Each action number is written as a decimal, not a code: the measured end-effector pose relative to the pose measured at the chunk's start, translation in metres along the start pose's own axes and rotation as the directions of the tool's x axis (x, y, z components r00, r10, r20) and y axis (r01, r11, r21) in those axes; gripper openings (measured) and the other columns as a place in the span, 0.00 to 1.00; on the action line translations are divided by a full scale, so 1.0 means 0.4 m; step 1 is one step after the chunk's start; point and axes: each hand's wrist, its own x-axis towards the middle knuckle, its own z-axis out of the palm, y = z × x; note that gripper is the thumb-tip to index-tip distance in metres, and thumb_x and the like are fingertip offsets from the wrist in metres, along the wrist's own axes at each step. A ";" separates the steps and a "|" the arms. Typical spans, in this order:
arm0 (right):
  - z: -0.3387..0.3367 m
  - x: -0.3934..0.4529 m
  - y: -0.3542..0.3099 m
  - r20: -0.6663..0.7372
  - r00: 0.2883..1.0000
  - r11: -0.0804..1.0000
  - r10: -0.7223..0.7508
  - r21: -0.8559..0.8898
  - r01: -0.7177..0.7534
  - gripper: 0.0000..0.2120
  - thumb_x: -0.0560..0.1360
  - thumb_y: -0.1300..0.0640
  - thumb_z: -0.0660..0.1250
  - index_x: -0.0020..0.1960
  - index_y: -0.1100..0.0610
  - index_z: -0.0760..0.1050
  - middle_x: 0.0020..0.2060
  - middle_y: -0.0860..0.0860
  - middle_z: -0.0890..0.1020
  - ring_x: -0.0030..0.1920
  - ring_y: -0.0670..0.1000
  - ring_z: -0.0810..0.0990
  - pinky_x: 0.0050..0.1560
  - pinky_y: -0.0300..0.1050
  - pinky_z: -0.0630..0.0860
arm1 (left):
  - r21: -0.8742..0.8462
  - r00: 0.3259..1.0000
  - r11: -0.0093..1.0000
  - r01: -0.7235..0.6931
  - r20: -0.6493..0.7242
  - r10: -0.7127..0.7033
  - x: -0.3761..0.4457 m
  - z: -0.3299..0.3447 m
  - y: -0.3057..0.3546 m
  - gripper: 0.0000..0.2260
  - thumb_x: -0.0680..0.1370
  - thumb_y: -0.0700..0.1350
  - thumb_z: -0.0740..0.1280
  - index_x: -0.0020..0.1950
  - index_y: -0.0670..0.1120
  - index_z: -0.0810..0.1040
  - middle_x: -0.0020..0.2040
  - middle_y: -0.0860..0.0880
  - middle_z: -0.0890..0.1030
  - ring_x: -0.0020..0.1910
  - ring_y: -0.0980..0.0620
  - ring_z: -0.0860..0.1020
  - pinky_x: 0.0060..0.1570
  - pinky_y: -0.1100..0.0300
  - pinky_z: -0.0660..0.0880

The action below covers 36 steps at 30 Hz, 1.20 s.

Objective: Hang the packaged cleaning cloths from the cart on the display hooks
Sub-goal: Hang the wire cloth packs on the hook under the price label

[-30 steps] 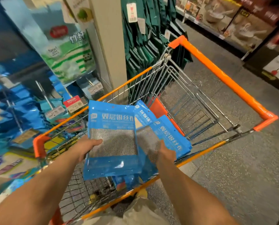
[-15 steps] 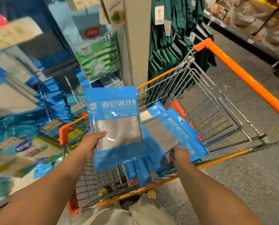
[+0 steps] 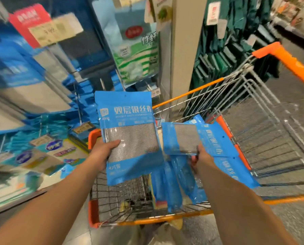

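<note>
My left hand (image 3: 103, 152) grips a blue cleaning cloth package (image 3: 130, 135) upright by its left edge, above the wire cart (image 3: 191, 93) with orange trim. My right hand (image 3: 199, 160) holds a bunch of similar blue packages (image 3: 216, 140) lying tilted over the cart's middle; more of them hang down below the hand. Display hooks (image 3: 77, 103) with price tags stick out from the shelf at the left, loaded with blue packages.
Blurred blue packs fill the left shelving (image 3: 24, 76). A green-and-white cloth pack (image 3: 137, 62) hangs beside a beige pillar (image 3: 183, 50). Dark green goods (image 3: 227, 50) hang right of the pillar. The orange cart handle (image 3: 292, 62) runs along the right, over grey floor.
My left hand has lifted its package up and apart from the bunch. The view has swung left toward the shelf; my right hand stays on the bunch over the cart.
</note>
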 end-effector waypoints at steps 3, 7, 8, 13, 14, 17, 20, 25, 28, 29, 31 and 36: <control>0.012 -0.008 -0.011 -0.021 1.000 0.997 -0.004 -0.077 0.002 0.11 0.77 0.53 0.67 0.40 0.60 0.73 0.29 0.52 0.73 0.26 0.47 0.73 0.26 0.40 0.72 | 0.026 0.997 0.997 0.067 0.038 -0.068 0.023 -0.009 -0.020 0.11 0.77 0.33 0.65 0.46 0.51 0.75 0.45 0.47 0.81 0.43 0.47 0.80 0.48 0.50 0.76; 0.025 -0.070 -0.049 0.043 0.990 0.990 -0.136 0.028 0.135 0.03 0.75 0.62 0.66 0.44 0.57 0.74 0.36 0.53 0.80 0.31 0.49 0.78 0.31 0.42 0.76 | 0.004 0.996 0.997 0.072 0.055 -0.072 0.033 -0.021 -0.030 0.08 0.78 0.37 0.65 0.49 0.51 0.76 0.48 0.47 0.82 0.44 0.48 0.80 0.49 0.51 0.76; 0.020 -0.094 -0.061 0.090 0.979 0.981 -0.186 0.081 0.179 0.06 0.74 0.64 0.65 0.49 0.57 0.76 0.40 0.53 0.81 0.34 0.50 0.80 0.34 0.44 0.78 | -0.011 0.997 0.998 0.057 0.047 -0.056 0.031 -0.023 -0.027 0.08 0.78 0.38 0.65 0.49 0.52 0.75 0.50 0.46 0.82 0.44 0.48 0.80 0.51 0.50 0.76; -0.068 -0.188 -0.160 0.203 0.897 0.917 -0.394 0.162 0.366 0.15 0.58 0.59 0.70 0.44 0.58 0.76 0.37 0.55 0.76 0.37 0.54 0.77 0.37 0.45 0.75 | -0.035 0.999 0.999 -0.010 -0.039 0.008 0.025 -0.049 -0.016 0.07 0.80 0.46 0.65 0.54 0.54 0.68 0.62 0.46 0.75 0.63 0.43 0.73 0.68 0.44 0.67; -0.080 -0.214 -0.182 0.221 0.898 0.924 -0.380 0.145 0.355 0.12 0.57 0.57 0.70 0.41 0.57 0.75 0.35 0.55 0.76 0.36 0.54 0.76 0.37 0.46 0.73 | -0.014 0.999 1.000 -0.018 -0.041 0.017 0.025 -0.048 -0.014 0.12 0.79 0.48 0.65 0.60 0.53 0.68 0.65 0.47 0.74 0.64 0.44 0.72 0.69 0.45 0.66; -0.063 -0.275 -0.199 0.423 0.873 0.970 -0.244 0.100 0.223 0.09 0.73 0.62 0.60 0.41 0.57 0.78 0.32 0.54 0.82 0.32 0.53 0.81 0.37 0.45 0.79 | 0.067 0.995 0.997 -0.048 -0.084 0.053 0.022 -0.023 -0.010 0.20 0.79 0.52 0.65 0.67 0.44 0.68 0.61 0.51 0.71 0.60 0.48 0.71 0.61 0.54 0.67; 0.013 -0.372 -0.165 0.555 0.821 0.965 -0.132 -0.116 0.233 0.16 0.61 0.58 0.68 0.49 0.61 0.78 0.40 0.60 0.81 0.38 0.59 0.80 0.44 0.51 0.78 | 0.127 0.996 0.991 -0.047 0.079 0.037 -0.004 0.016 0.009 0.22 0.75 0.59 0.65 0.62 0.47 0.74 0.56 0.51 0.75 0.59 0.51 0.72 0.56 0.59 0.64; 0.106 -0.379 -0.068 0.556 0.801 0.879 -0.221 -0.242 0.411 0.12 0.62 0.58 0.70 0.45 0.58 0.76 0.36 0.55 0.80 0.39 0.56 0.78 0.46 0.50 0.73 | 0.179 0.938 0.981 -0.068 0.347 0.002 -0.001 0.016 -0.017 0.31 0.62 0.57 0.73 0.63 0.50 0.73 0.60 0.46 0.79 0.59 0.45 0.77 0.66 0.47 0.69; 0.093 -0.360 -0.050 0.405 0.849 0.856 -0.338 -0.241 0.456 0.19 0.70 0.51 0.72 0.55 0.59 0.73 0.45 0.54 0.79 0.45 0.54 0.78 0.49 0.47 0.71 | 0.141 0.946 0.990 0.013 0.319 -0.057 0.037 -0.017 -0.056 0.37 0.56 0.55 0.81 0.62 0.49 0.76 0.56 0.45 0.82 0.56 0.40 0.80 0.61 0.39 0.72; 0.068 -0.342 -0.050 0.258 0.890 0.853 -0.377 -0.278 0.442 0.23 0.72 0.50 0.72 0.61 0.60 0.72 0.51 0.56 0.79 0.51 0.55 0.78 0.54 0.48 0.71 | 0.130 0.959 0.991 0.012 0.278 -0.048 0.045 -0.027 -0.068 0.33 0.58 0.52 0.81 0.62 0.49 0.77 0.55 0.44 0.83 0.54 0.40 0.81 0.59 0.38 0.74; -0.009 -0.298 -0.046 -0.083 0.931 0.882 -0.356 -0.358 0.305 0.33 0.72 0.46 0.72 0.68 0.66 0.69 0.63 0.61 0.76 0.63 0.60 0.75 0.62 0.52 0.69 | 0.127 0.978 0.992 0.003 0.205 -0.029 0.048 -0.041 -0.083 0.23 0.66 0.45 0.77 0.60 0.49 0.77 0.53 0.43 0.83 0.52 0.40 0.81 0.56 0.39 0.76; -0.318 0.158 0.099 -0.215 0.977 0.835 0.001 -0.537 -0.119 0.63 0.31 0.20 0.67 0.56 0.59 0.77 0.47 0.59 0.83 0.45 0.61 0.83 0.47 0.64 0.80 | 0.227 0.988 0.971 -0.070 0.153 0.036 0.027 -0.060 -0.090 0.17 0.73 0.38 0.72 0.59 0.49 0.74 0.50 0.49 0.81 0.50 0.47 0.79 0.43 0.57 0.74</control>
